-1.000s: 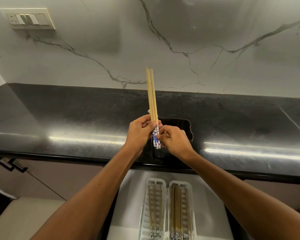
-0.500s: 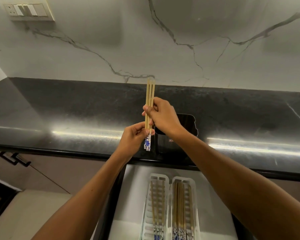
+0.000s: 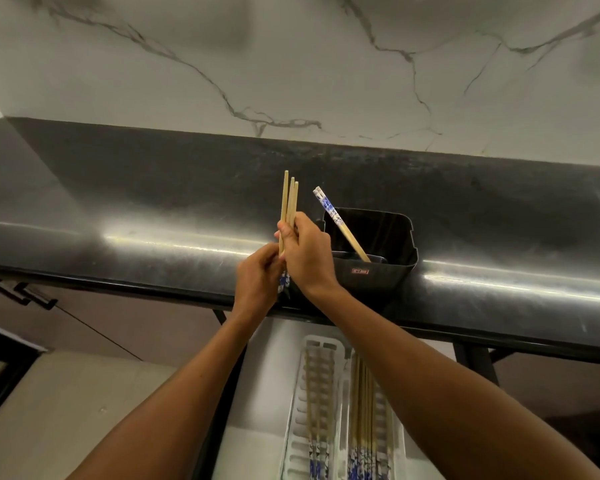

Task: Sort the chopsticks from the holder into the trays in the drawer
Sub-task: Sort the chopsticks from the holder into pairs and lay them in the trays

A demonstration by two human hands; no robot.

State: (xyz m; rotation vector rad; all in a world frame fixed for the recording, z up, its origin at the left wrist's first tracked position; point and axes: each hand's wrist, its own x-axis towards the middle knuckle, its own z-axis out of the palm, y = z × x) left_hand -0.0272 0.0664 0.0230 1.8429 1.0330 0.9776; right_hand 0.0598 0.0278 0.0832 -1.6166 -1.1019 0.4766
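My left hand and my right hand both grip a small bundle of wooden chopsticks held upright, tips up, blue-patterned ends below the left hand. The right hand holds them higher up the shafts. Just right of them stands the black holder on the counter, with one chopstick leaning in it, patterned end up. Below, in the open drawer, lie two white slotted trays: the left tray has a few chopsticks, the right tray has several.
The dark glossy counter runs across the view, its front edge over the drawer. A marble wall rises behind. Cabinet handles show at the lower left.
The bundle and both hands have moved lower and slightly left of the holder. The view tilted down, and the holder with its one chopstick is now uncovered.
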